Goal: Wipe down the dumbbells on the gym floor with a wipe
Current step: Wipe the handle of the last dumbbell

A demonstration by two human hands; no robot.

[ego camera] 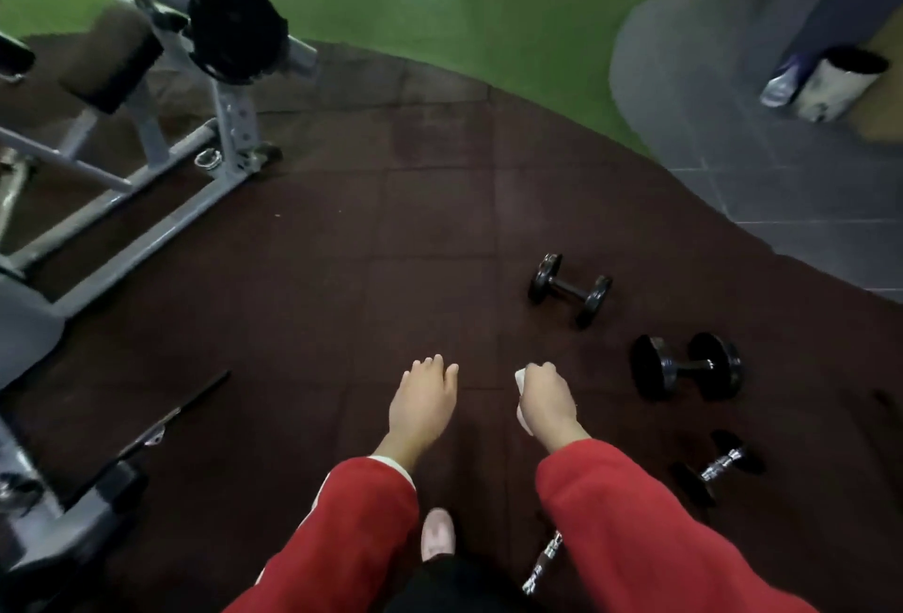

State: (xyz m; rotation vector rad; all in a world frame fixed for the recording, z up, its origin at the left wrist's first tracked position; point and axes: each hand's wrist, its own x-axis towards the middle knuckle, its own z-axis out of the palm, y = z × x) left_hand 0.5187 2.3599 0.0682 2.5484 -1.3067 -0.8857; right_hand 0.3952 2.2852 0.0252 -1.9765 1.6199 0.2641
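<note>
Dark rubber gym floor; three dumbbells lie right of the person: far, middle, near. The right hand has a closed grip on a white wipe; the left hand hangs relaxed, empty. Likely approaching; next, reach to the middle dumbbell

Lying on the floor: three dumbbells at three o'clock of the hands; bench frame standing at ten o'clock; bar at eight.
</note>
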